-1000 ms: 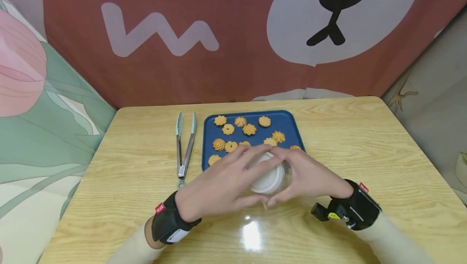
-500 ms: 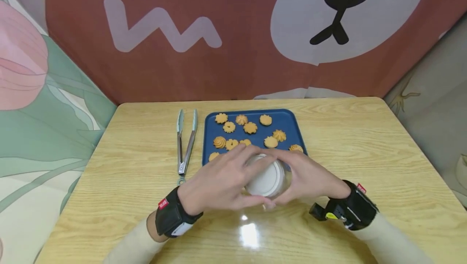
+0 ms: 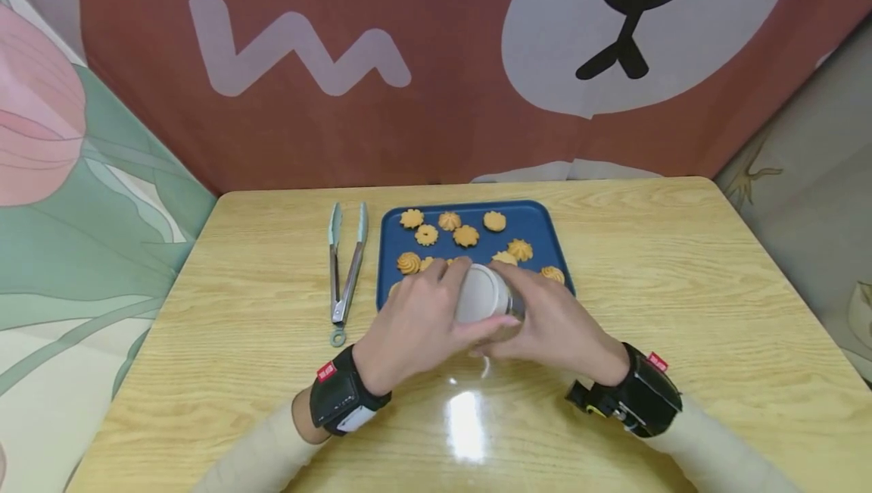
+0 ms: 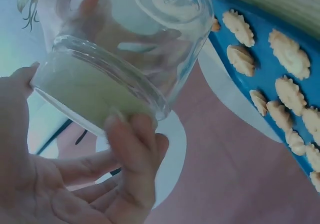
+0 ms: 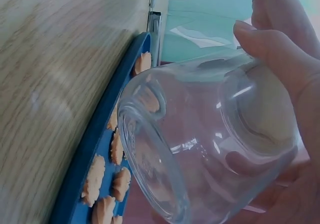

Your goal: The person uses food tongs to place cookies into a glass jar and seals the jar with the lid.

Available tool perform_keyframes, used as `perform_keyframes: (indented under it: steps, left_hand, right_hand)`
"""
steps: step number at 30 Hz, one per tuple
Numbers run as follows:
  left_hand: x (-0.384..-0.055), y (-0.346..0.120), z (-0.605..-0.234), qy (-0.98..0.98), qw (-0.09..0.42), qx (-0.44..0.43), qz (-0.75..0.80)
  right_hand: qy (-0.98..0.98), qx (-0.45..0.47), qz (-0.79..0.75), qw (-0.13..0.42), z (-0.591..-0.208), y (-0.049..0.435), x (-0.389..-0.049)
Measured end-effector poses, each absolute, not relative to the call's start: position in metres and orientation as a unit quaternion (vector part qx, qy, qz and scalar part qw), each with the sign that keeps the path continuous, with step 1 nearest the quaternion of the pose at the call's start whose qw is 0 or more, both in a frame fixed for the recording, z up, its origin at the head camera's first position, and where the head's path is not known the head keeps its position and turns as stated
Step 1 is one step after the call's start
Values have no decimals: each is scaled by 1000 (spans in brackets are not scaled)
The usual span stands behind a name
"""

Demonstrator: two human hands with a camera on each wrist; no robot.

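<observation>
Blue tray (image 3: pixel 538 222) beside tongs (image 3: pixel 350 281), partly behind left hand (image 3: pixel 418 319), fingers (image 4: pixel 131 159) round lid (image 3: pixel 481 293) — right hand (image 3: pixel 559 319) round jar (image 5: pixel 195 134)

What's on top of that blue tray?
Cookies lie on the blue tray. In the head view, the left hand, right hand and glass jar hide most of its near side.

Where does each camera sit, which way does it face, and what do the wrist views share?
Head: on the head, facing forward and down at the wood-grain table; left hand, right hand and both sleeves show.
Left wrist: past the clear glass jar toward the reddish-brown wall; left fingers at the white round lid, right hand behind.
Right wrist: past the jar toward the green-patterned wall; right thumb and palm along the right edge.
Shared by both wrists: jar, blue rectangular tray, golden scalloped cookies.
</observation>
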State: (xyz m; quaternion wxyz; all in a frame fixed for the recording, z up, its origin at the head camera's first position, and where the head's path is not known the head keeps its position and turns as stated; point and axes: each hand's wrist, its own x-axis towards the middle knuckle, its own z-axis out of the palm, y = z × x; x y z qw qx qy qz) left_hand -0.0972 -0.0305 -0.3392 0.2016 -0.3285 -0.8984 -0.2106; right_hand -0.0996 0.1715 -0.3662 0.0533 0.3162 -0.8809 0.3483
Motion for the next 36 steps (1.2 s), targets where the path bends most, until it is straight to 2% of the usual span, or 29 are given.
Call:
perform_keyframes:
  steps: [4,9,12,16,23,32,36]
  left_hand:
    - [-97,-35,-335,-899,162,-357,-195]
    - [-96,-46,-322,-859,84,-475,-171]
    - [-94,-50,-316,-833,67,-528,-148]
    - [-92,-51,-311,-825,65,-546,-131]
    - [-96,-50,-317,-827,85,-522,-190]
    - [-98,-39,-331,-870,122,-397,-266]
    - [-100,-38,-332,-869,133,-374,-296]
  right_hand:
    - [-888,320,326,52,-367,175,-101]
    - [-888,333,315,27,-366,180,-102]
    - [-884,348,312,2,-364,182,-101]
    - [-887,354,296,-10,-360,182,-99]
    - [-887,354,296,-7,-359,179,-98]
    - [-892,356,277,29,-361,180,-100]
    - [-888,360,282,48,-361,182,-104]
